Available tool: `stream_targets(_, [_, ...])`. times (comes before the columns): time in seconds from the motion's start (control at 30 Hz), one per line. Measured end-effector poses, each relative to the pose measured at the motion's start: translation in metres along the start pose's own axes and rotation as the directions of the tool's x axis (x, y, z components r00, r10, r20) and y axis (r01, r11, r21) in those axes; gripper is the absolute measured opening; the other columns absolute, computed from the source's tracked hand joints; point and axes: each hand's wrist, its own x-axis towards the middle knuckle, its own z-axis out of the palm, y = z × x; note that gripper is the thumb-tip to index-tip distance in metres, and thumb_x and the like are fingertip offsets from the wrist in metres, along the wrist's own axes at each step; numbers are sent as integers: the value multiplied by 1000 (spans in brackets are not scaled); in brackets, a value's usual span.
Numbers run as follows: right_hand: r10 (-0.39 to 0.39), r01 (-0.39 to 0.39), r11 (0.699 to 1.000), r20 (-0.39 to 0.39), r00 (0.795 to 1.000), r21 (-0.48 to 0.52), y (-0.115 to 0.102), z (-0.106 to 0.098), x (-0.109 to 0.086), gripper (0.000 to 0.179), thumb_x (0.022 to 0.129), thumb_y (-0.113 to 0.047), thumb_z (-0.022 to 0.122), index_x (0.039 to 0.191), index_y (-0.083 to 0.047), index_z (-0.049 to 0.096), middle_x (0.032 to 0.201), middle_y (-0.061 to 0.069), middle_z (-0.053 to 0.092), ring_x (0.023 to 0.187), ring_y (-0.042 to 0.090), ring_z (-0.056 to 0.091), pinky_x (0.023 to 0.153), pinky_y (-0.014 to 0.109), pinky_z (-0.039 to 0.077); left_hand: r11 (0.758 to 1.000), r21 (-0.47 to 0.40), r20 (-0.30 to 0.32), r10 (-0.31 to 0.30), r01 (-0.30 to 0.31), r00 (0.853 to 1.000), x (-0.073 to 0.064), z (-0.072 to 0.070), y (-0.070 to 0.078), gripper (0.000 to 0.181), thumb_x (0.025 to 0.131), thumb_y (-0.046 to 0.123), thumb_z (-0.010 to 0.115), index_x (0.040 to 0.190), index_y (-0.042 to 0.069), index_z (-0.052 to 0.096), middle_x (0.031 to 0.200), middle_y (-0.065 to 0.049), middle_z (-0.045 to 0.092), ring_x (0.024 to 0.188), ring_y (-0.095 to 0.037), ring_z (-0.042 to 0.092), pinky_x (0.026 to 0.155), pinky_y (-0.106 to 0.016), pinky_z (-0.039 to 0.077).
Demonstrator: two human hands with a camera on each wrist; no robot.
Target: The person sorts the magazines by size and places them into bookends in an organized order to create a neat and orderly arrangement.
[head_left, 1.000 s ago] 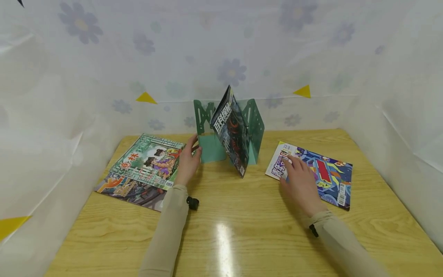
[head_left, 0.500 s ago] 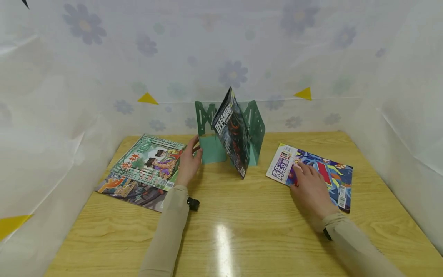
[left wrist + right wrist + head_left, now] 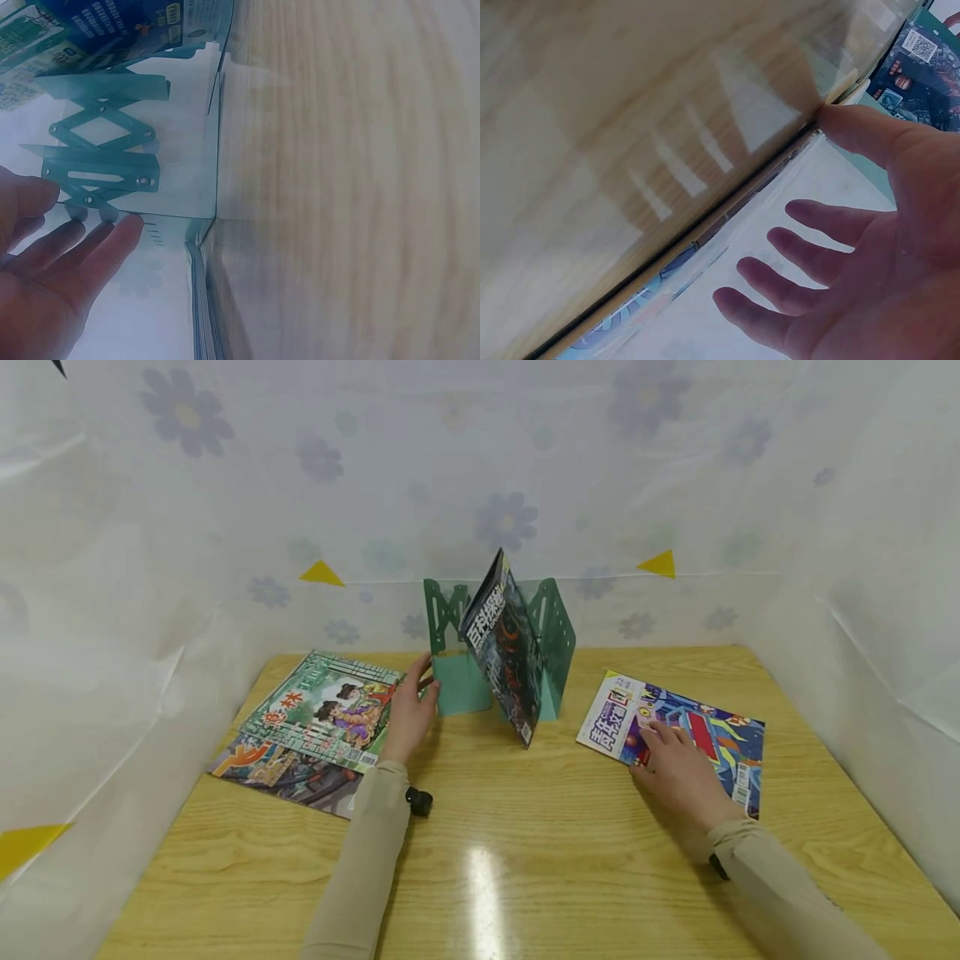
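My left hand [image 3: 409,714] is at the left end plate of a green expandable bookend [image 3: 558,643], its fingers straight, fingertips right at the plate's outer face in the left wrist view. Inside the bookend a dark magazine [image 3: 510,652] stands tilted, its top leaning left. On the right, my right hand [image 3: 684,774] is over a blue and purple magazine [image 3: 723,727] that lies flat. The right wrist view shows the fingers spread apart and the thumb [image 3: 855,127] at the magazine's near edge. Part of that magazine is hidden under the hand.
Two magazines overlap flat on the left: a green one [image 3: 300,702] on top of a darker one [image 3: 277,781]. The left forearm crosses their right side. A wooden table [image 3: 540,843] carries everything; a pale flowered sheet [image 3: 420,460] hangs behind and at the sides.
My right hand has moved right and slightly nearer along the blue magazine, uncovering more of its white title strip. The left hand and bookend look unchanged.
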Motion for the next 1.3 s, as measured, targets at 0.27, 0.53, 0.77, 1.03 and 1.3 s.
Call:
stream_targets(0.27, [-4,5,1000,59,998,-13,6,0,3,62,92,-31,70,135,10,52,140,32,43,128,59,33,100,71,33,1000,-2,0,-10,10,1000,-2,0,2,51,105,17,49,154,23,34,152,-5,41,129,-28,50,97,-44,50])
stream_targets(0.53, [1,2,1000,137,991,-17,11,-4,5,64,94,-35,67,137,9,51,143,33,41,131,61,29,102,70,30,1000,-13,-4,2,-2,1000,-1,0,4,51,105,16,50,154,22,35,151,-6,42,129,-29,50,95,-44,51])
stream_targets(0.77, [-107,117,990,113,988,-78,13,-3,3,55,99,-31,60,134,11,52,137,34,46,124,58,41,99,68,37,1000,1,-4,-1,1,1000,0,0,4,51,105,16,49,154,22,35,151,-7,42,128,-29,51,96,-44,51])
stream_targets(1.03, [-242,242,961,20,970,-135,15,5,2,42,102,-20,54,125,14,57,120,31,57,110,48,56,94,61,46,1000,-7,3,-5,5,1000,-1,0,1,51,105,16,50,154,22,35,152,-7,41,129,-30,50,97,-45,50])
stream_targets(1.3, [-249,243,954,-13,968,-177,16,7,3,39,92,-14,68,118,14,59,112,27,59,96,44,61,82,56,53,1000,-12,3,1,-1,1000,-2,1,1,51,105,15,50,154,20,35,151,-8,42,129,-30,50,98,-45,49])
